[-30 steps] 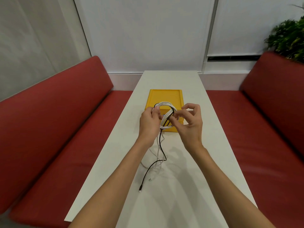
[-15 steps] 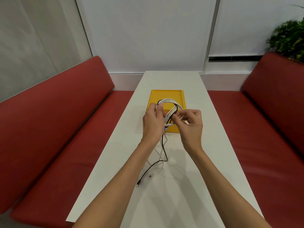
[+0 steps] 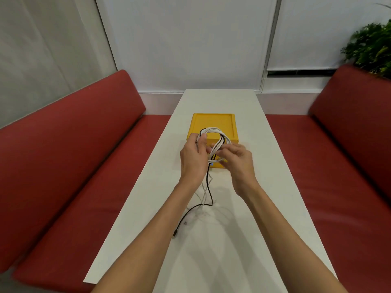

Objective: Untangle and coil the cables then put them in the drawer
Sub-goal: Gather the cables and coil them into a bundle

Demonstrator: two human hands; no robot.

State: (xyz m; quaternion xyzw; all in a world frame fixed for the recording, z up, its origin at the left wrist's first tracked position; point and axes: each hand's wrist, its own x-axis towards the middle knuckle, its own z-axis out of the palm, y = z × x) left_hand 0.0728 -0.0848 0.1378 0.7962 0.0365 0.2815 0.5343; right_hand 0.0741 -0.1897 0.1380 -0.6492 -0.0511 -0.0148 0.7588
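Left hand [image 3: 193, 159] and right hand [image 3: 240, 166] still grip the cable coil [image 3: 213, 130], right fingers [image 3: 227, 148] now lower

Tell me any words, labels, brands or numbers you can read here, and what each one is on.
None: no readable word, number or logo shows anywhere.
yellow drawer box: plain; a tiny blue spot low on its front is too small to read.
cables: no markings visible.
table: no print.
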